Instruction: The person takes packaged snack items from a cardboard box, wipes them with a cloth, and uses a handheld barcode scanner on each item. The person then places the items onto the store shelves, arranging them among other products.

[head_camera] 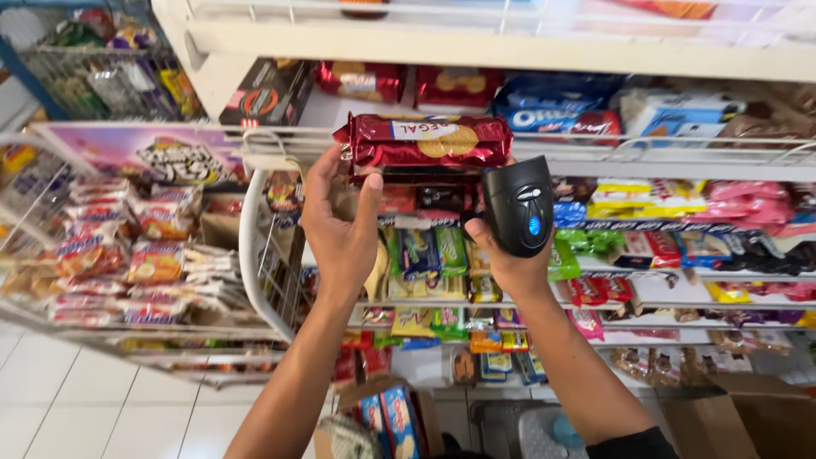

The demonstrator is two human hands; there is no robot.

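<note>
White wire shelves (pixel 680 146), tiled floor (pixel 76 408), shop aisle.

- Bright, even overhead light; shadows faint.
- Glare on the red foil biscuit pack (pixel 422 141).
- Wide-angle bending and softness at frame edges.

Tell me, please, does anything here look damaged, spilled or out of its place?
Nothing looks damaged or spilled. The left hand holds a red biscuit pack that looks whole, and the right hand holds a black handheld scanner beside it. Only the snack packets on the wire rack at left lie in loose, uneven piles.
</note>
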